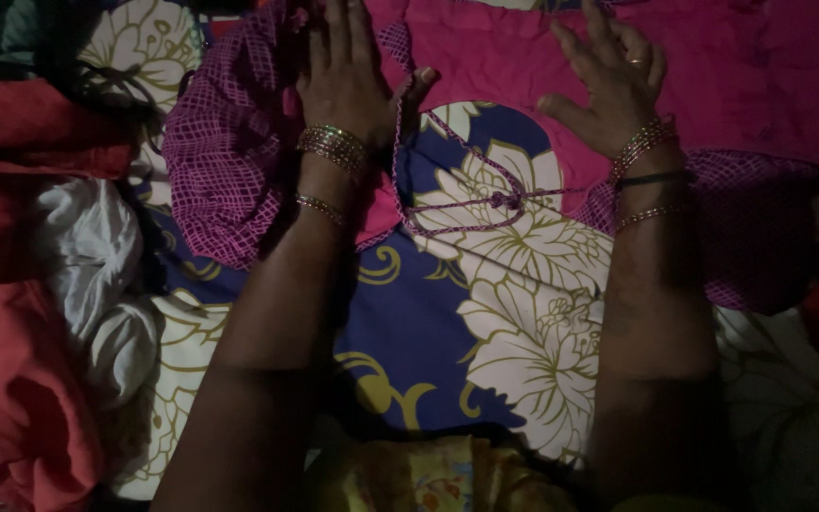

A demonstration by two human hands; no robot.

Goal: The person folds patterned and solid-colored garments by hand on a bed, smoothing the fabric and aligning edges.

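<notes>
Across the far half of the bed lies a pink garment (542,57), spread out flat, with its round neck opening facing the near side. Both hands press down on it. The left hand (348,71) lies flat with fingers straight and together, palm down on the cloth at the left edge of the neck opening; it grips nothing. The right hand (613,81) is also spread wide, fingers fanned and slightly lifted at the tips, palm resting on the cloth at the right of the opening; it holds nothing either. A thin tie cord (485,194) with a knot hangs from the neckline and loops over the sheet between the two wrists. To each side of the plain pink part sits a sleeve of checked purple cloth (225,161), the left one bunched just beside the left wrist. Bangles (334,145) ring both wrists. Under everything is a bedsheet (485,313) in dark blue with large cream flowers. Well to the left lies a heap of clothes, with red cloth (21,379) and a crumpled white piece (97,256) between its folds
</notes>
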